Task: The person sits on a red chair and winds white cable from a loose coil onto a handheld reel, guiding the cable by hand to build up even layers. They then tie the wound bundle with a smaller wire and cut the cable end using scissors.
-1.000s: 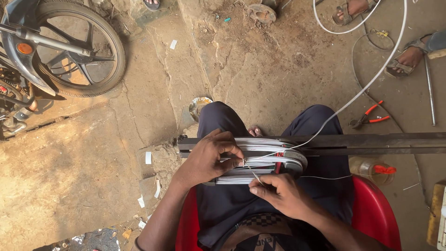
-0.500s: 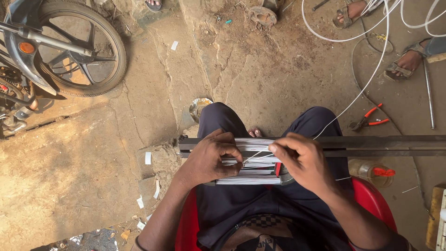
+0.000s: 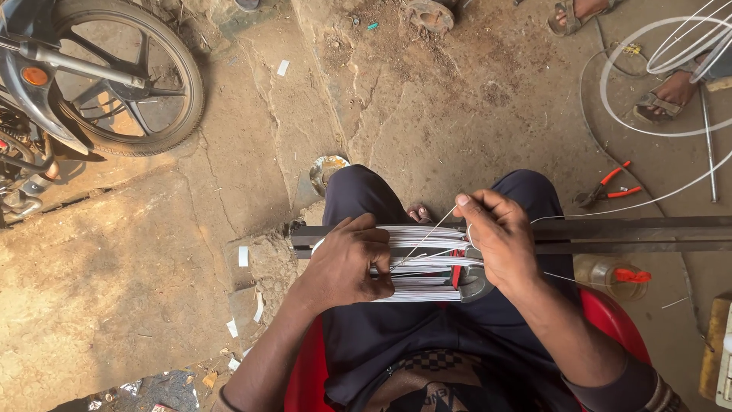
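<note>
A flat bundle of wound white wire [image 3: 423,259] lies across my lap, wrapped around a long dark metal bar [image 3: 633,233] that runs off to the right. My left hand [image 3: 351,263] clamps the left end of the bundle from above. My right hand [image 3: 496,240] rests on its right end and pinches a thin wire strand [image 3: 427,236] that stretches diagonally back to the windings. A white wire [image 3: 648,200] leads from the bundle off to loops at the upper right.
I sit on a red plastic chair [image 3: 610,320]. Red-handled pliers [image 3: 606,187] lie on the dirt ground to the right, and a small bottle with a red cap [image 3: 610,275] sits below the bar. A motorcycle wheel [image 3: 126,76] stands upper left. Another person's sandalled feet [image 3: 663,95] are upper right.
My right hand has risen from below the bundle to its right end, pulling the thin strand up and taut. The left hand stays clamped on the windings.
</note>
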